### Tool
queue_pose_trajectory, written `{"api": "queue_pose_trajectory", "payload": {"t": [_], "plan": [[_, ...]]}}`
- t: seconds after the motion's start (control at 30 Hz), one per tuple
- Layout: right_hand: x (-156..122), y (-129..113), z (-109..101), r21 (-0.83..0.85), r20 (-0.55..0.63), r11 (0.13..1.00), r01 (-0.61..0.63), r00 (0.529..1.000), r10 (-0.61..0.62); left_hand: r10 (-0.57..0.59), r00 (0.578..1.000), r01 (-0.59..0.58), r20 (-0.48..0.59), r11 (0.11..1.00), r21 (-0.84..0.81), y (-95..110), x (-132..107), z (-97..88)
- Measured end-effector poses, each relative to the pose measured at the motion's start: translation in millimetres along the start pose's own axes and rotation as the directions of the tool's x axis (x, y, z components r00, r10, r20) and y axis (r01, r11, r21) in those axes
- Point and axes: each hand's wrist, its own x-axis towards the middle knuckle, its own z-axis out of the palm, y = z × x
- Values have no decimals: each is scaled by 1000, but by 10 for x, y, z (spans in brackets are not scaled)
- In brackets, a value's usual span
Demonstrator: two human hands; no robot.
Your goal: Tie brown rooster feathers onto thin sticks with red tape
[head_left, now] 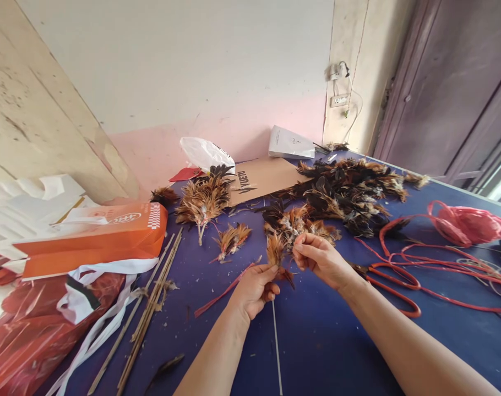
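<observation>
My left hand [256, 289] is closed in a pinch on a small bunch of brown feathers [276, 250] held upright above the blue table [316, 335]. A thin red strip [223, 294] trails from that hand to the left. My right hand [319, 259] is closed too, its fingertips pinched on a feather or two at the same bunch. A loose pile of dark and brown feathers [349, 192] lies just behind both hands. Two tied feather bunches [203, 201] [233, 239] lie to the left.
Thin wooden sticks [151, 308] lie at the left beside an orange paper bag [97, 236] and red plastic bags [36, 330]. Red plastic cord [461, 225] and red-handled scissors [388, 278] lie at the right. Cardboard [262, 176] and a white bag [207, 153] sit at the back.
</observation>
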Motion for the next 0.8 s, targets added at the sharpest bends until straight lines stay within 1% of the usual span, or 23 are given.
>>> {"api": "queue_pose_trajectory", "payload": {"t": [0.1,0.17,0.27,0.33,0.4,0.47,0.53,0.6,0.63,0.7,0.8], "plan": [[-18,-27,16,15,36,998,-61,997,61,37,998,-35,40,998,-55,39,-13,-35],[-29,-42,12,13,86,993,-119,989,117,59,995,-51,75,993,-108,75,-23,-70],[-36,-57,2,-33,147,981,-193,969,196,45,988,-16,145,980,-200,121,-34,-122],[-34,-60,11,-102,128,974,-202,968,214,34,978,17,204,969,-246,135,-41,-141],[-33,-53,43,-227,65,958,-175,979,194,37,971,29,236,962,-273,132,-47,-145],[-38,-27,96,-408,1,905,-119,991,131,33,972,35,234,959,-280,119,-48,-139],[-47,18,156,-590,-31,806,-54,999,45,27,975,36,221,960,-276,104,-45,-131],[-52,73,204,-708,-43,706,-12,999,-26,26,976,35,217,961,-273,93,-39,-130],[-51,99,219,-736,-48,677,-9,998,-40,29,976,32,218,961,-273,90,-35,-131],[-41,138,226,-745,-57,667,-14,997,-42,34,975,27,221,963,-269,87,-25,-136],[-21,145,194,-691,-84,721,-50,996,-11,57,977,-4,207,970,-245,90,-11,-144]]}}
